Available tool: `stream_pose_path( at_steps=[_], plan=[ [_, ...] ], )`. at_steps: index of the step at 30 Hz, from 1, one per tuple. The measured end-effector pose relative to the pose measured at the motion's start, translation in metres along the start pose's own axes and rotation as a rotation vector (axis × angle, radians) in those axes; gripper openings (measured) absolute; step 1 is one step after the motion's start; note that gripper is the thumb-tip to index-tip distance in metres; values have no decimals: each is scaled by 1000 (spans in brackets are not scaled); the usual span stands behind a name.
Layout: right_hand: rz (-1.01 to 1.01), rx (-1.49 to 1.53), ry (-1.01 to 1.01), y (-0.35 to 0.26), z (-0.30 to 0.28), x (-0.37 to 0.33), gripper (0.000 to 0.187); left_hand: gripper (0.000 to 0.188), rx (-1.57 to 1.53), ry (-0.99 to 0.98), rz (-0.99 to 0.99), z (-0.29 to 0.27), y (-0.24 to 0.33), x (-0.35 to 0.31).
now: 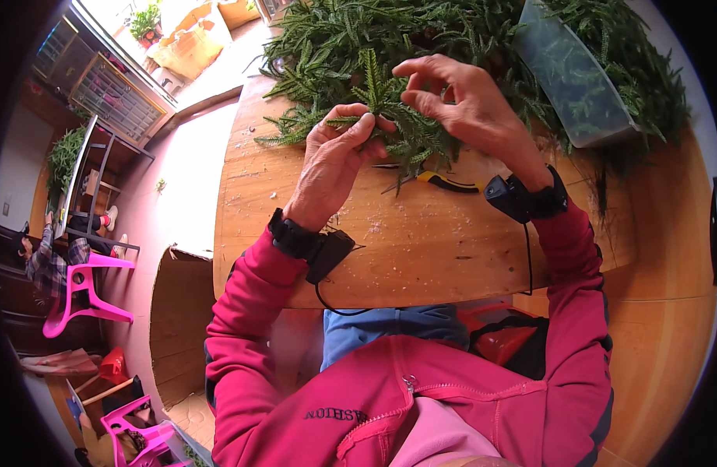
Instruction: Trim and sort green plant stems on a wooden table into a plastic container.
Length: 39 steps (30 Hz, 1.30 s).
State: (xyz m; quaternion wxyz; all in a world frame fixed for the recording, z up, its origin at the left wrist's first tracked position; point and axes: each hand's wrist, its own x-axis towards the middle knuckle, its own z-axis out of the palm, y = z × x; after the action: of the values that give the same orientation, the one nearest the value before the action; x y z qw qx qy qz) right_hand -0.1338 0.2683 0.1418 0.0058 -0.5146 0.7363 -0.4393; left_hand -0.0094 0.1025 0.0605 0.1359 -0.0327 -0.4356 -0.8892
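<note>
Left hand [339, 148]: fingers pinching 1 green sprig [372, 78], tip pointing away from the wearer, at the near edge of the heaped greenery [327, 39] over the tabletop [421, 249]. Right hand [475, 101]: fingers curled, thumb and index apart, nothing visible between. I'd keep the left pinch firm at the stem, sparing the needles, with the pliers [452, 184] within reach.
</note>
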Motion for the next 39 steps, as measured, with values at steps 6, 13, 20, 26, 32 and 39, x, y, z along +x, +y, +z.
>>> stream_pose_path(
  at_steps=[6, 13, 20, 26, 32, 39],
  plan=[
    [112, 202, -159, 18, 16, 0, 31, 14, 29, -33, -22, 2, -1, -1],
    [200, 282, -246, 17, 16, 2, 21, 13, 23, -62, -54, 11, 3, -2],
    [215, 319, -193, 14, 19, 0, 11, 13, 10, -44, -64, 15, 7, -5],
    [176, 281, -148, 6, 20, -2, 10, 14, 72, -60, -65, 15, 6, -6],
    [142, 248, -166, 7, 21, -3, 7, 15, 131, -8, -13, 16, 5, -6],
    [106, 365, -106, 12, 21, -1, 5, 17, -89, -120, -174, 4, 6, -1]
  ],
)
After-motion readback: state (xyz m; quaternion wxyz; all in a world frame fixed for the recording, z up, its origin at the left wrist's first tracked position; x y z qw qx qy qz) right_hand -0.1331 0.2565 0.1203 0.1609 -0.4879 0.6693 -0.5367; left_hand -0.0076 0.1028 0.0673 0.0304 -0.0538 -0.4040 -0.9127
